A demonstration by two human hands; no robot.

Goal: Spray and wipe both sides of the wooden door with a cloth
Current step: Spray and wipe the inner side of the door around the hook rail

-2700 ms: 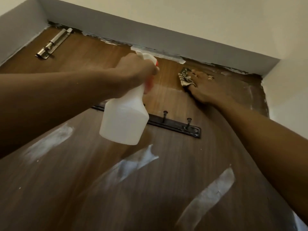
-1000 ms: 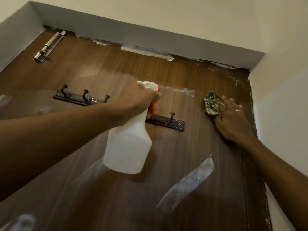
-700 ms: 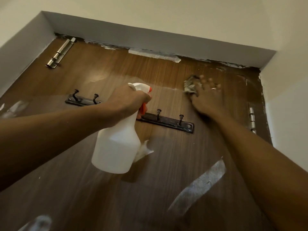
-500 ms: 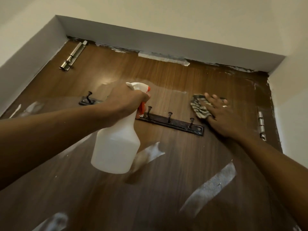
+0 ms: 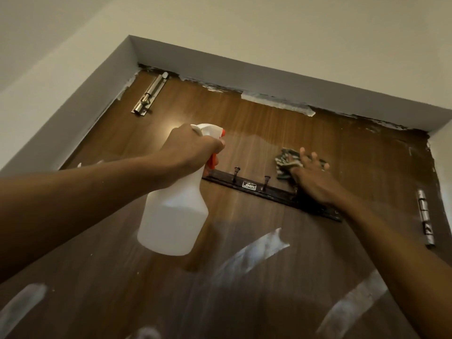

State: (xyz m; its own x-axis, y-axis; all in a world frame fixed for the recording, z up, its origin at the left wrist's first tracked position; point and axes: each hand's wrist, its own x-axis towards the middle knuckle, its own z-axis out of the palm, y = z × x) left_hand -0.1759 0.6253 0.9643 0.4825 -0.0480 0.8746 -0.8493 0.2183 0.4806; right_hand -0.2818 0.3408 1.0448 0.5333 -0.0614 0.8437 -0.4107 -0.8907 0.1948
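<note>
The wooden door (image 5: 244,277) fills pretty much everything in front of both hands, shot from low down looking up at it.

Left hand (image 5: 190,152) is wrapped round the neck of the spray bottle (image 5: 173,221), fingers curled onto the orange trigger (image 5: 214,162), nozzle aimed at the door. The bottle body hangs below that hand, in front of the door panel.

Right hand (image 5: 315,182) is off to the right of the bottle, fingers straight and spread, pressing the cloth (image 5: 286,162) flat against the door. The cloth is a dark-and-light patterned rag and it pokes out from under the fingers on the side facing the left hand.

The dark hook rail (image 5: 269,192) runs across between the two hands, passing behind the bottle's neck and under the right wrist.

Only container here is the bottle: cloudy white plastic. There's a faint line under the shoulder that might be the liquid level, honestly can't tell.

White smears (image 5: 254,253) streak the door below both hands. Metal bolt latch (image 5: 149,96) sits up above the left hand, and a hinge (image 5: 425,216) is on the door edge right of the right forearm.
</note>
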